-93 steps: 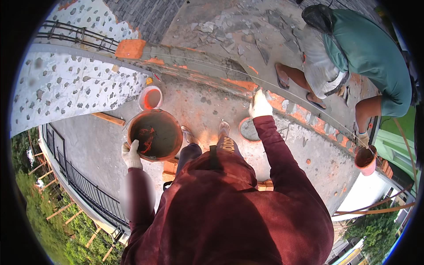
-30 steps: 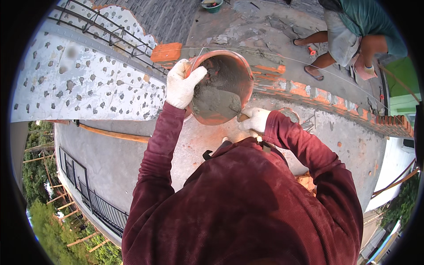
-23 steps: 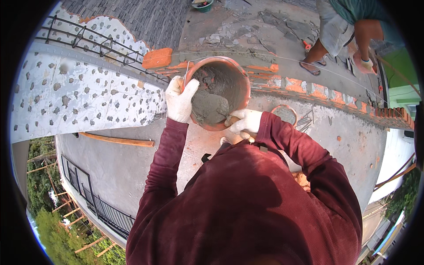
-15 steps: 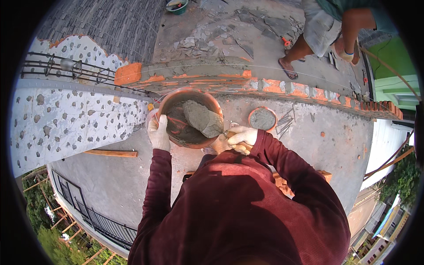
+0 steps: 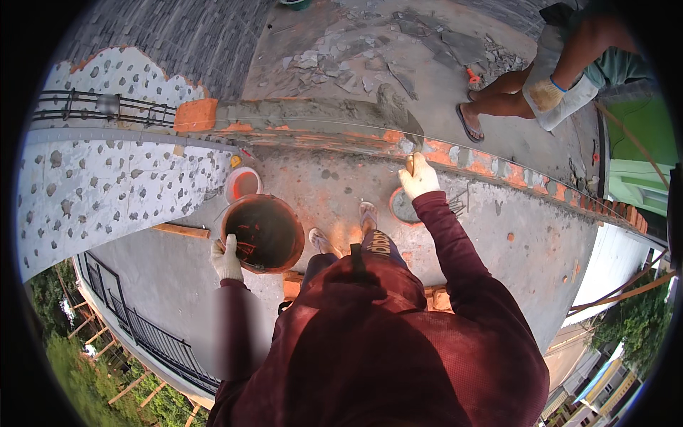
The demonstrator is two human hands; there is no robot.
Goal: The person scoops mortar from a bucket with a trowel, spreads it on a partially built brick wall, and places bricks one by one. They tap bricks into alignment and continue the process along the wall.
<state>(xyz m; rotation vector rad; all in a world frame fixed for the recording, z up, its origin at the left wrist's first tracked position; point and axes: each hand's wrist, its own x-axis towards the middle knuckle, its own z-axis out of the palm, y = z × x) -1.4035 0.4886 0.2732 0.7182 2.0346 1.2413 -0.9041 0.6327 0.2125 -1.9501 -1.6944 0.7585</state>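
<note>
White-gloved left hand (image 5: 226,260) clasping the rim of a round orange mortar bucket (image 5: 297,245), near side of the low orange-brick wall (image 5: 478,162), white-gloved right hand (image 5: 421,178) wrapped around a wooden-handled trowel (image 5: 409,165), right at the wall's edge

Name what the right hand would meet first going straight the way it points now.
Most likely the low brick wall, with the trowel in the right hand leading; how near the fingers are to it is hard to judge from this view.
</note>
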